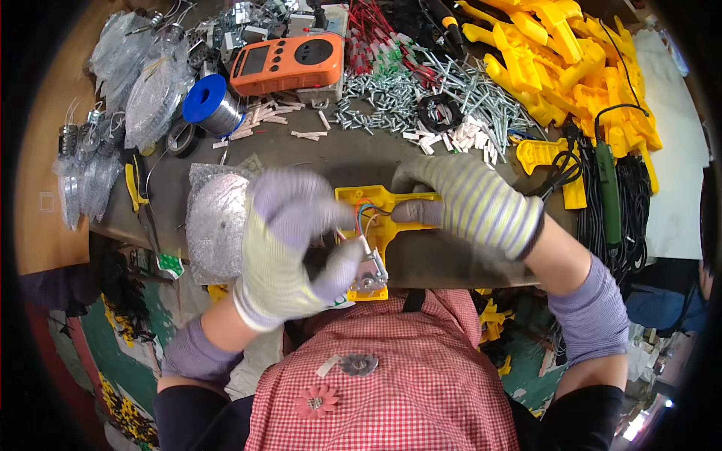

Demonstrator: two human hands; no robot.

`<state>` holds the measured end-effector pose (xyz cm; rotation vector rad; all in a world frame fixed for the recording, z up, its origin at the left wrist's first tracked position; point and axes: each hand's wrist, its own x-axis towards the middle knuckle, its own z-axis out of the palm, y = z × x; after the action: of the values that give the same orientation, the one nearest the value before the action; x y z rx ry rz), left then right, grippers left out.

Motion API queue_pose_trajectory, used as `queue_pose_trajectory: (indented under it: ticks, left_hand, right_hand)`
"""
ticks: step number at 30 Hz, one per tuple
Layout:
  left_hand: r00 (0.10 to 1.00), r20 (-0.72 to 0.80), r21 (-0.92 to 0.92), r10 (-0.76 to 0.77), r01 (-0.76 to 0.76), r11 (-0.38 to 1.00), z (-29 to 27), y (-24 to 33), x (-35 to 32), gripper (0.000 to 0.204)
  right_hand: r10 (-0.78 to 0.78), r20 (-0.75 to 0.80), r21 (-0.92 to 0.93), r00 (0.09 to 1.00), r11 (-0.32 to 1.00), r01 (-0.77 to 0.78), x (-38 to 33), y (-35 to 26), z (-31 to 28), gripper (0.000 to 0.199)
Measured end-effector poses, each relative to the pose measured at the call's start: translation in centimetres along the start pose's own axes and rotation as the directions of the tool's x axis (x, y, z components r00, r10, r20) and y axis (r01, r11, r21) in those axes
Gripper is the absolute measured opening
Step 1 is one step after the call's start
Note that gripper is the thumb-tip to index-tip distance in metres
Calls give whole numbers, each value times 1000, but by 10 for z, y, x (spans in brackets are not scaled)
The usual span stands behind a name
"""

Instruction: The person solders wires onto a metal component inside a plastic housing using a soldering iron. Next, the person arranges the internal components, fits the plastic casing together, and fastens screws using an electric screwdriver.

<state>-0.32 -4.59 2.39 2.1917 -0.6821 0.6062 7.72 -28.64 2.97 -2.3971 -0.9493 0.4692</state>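
Note:
A yellow plastic tool housing [385,231] lies at the near edge of the table in front of me. Coloured wires [366,213] run inside it, and a silvery metal part [370,276] sits in its near end. My right hand [477,201], in a striped glove, grips the handle end between thumb and fingers. On the other side, my gloved left hand [289,240] hovers at the housing's left edge, thumb and fingers apart, slightly blurred. Beside it lies a bubble-wrapped item [214,225].
An orange meter [289,64], a blue solder spool [210,104] and many loose screws [391,98] cover the back. Yellow housings [571,68] pile up at right, beside a green-handled tool [608,195] and black cables [635,210]. Yellow-black pliers [139,192] lie left.

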Motion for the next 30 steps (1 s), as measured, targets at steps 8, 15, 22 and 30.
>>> queue_pose_trajectory:
  ticks: [8, 15, 22, 30]
  left_hand:
    - [984, 77, 101, -160, 152, 983, 12, 41, -37, 55]
    - [963, 202, 134, -176, 151, 979, 8, 40, -51, 53]
    - [919, 321, 93, -230, 211, 973, 4, 40, -37, 49]
    - [856, 491, 110, -161, 122, 986, -1, 36, -20, 45]
  right_hand:
    - [188, -380, 367, 906, 929, -39, -38, -66, 48, 21]
    - [370, -438, 677, 819, 735, 29, -21, -64, 73, 24]
    - [198, -336, 642, 921, 764, 69, -45, -45, 67, 24]
    - [148, -350, 538, 925, 840, 69, -56, -50, 50, 35]
